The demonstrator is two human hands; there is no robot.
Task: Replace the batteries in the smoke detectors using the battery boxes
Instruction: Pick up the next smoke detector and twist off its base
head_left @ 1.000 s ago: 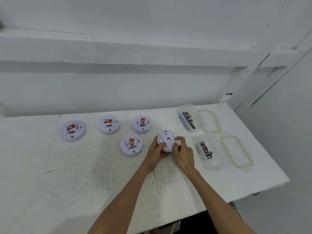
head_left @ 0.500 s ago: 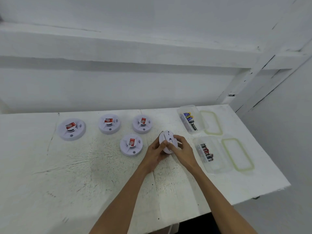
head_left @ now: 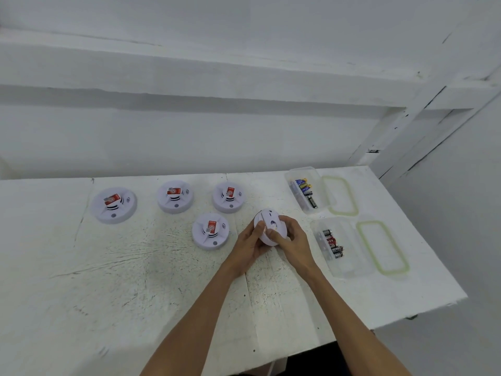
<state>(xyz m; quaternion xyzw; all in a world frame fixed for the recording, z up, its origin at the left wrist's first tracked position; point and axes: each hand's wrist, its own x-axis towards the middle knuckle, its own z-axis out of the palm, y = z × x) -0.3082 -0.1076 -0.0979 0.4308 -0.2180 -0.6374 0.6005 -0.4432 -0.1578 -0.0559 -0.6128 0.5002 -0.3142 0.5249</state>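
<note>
Both hands hold one white smoke detector point(head_left: 268, 223) tilted on edge just above the table, its back side toward me. My left hand point(head_left: 250, 244) grips its left rim with the thumb on the back. My right hand point(head_left: 291, 240) curls round its right and lower rim. Several more detectors lie face up with red labels: three in a back row point(head_left: 113, 204), point(head_left: 175, 196), point(head_left: 229, 197) and one nearer point(head_left: 211, 231). Two open clear battery boxes stand to the right: the far box point(head_left: 309, 191) holds blue and black batteries, the near box point(head_left: 339, 248) holds red and black ones.
The white table point(head_left: 135, 280) is scuffed and ends at the right point(head_left: 444, 267) and front edges. Two green-rimmed lids point(head_left: 339, 195), point(head_left: 382, 246) lie right of the boxes. A white wall and ledge run behind the table.
The held detector has been turned from nearly flat to standing on edge, and both hands shifted round its rim. The view has moved slightly.
</note>
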